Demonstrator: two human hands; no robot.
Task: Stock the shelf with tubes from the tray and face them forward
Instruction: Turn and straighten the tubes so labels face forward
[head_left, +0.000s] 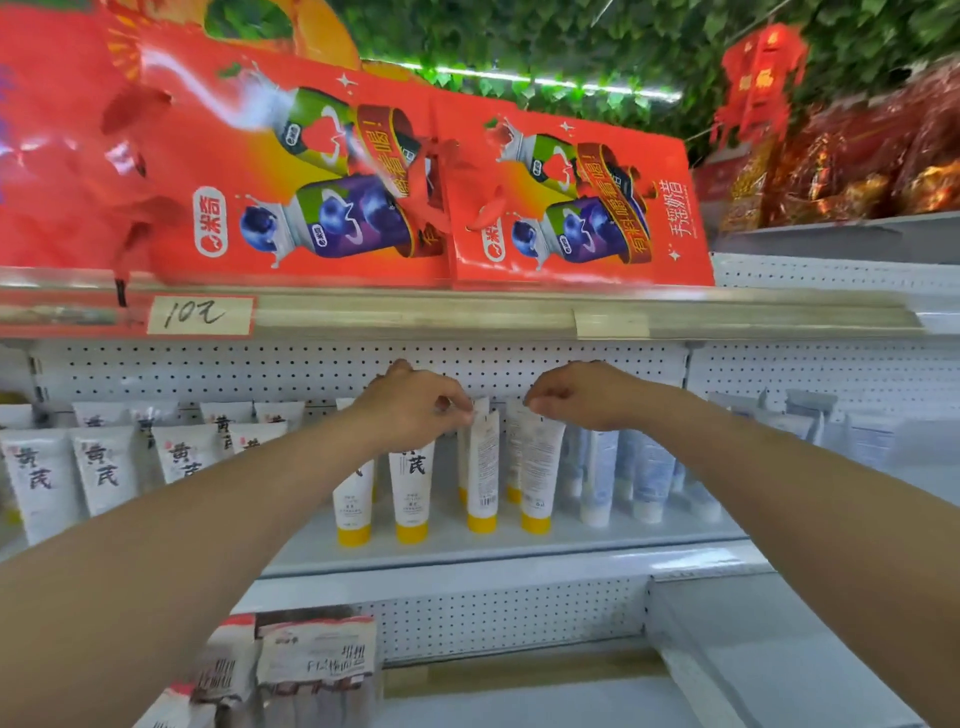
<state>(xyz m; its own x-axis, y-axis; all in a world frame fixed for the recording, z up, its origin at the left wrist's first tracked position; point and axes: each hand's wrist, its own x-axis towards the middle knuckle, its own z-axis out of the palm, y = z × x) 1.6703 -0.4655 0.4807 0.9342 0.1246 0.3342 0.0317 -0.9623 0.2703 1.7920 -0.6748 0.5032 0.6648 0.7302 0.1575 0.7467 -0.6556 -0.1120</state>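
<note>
While forward-facing tubes (104, 467) fill the shelf (467, 551) at 9 o'clock, left hand (415, 410) pinches the crimp of a back-facing tube (484, 467); right hand (576, 397) pinches its neighbour (540, 467) at 3 o'clock. Both need turning. No tray in view; stocking judged partly done.

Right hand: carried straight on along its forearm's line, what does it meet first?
The right hand probably meets the back-facing tube first; its fingertips seem to pinch its crimped top. Beyond lies the perforated back panel; depth is unclear.
</note>
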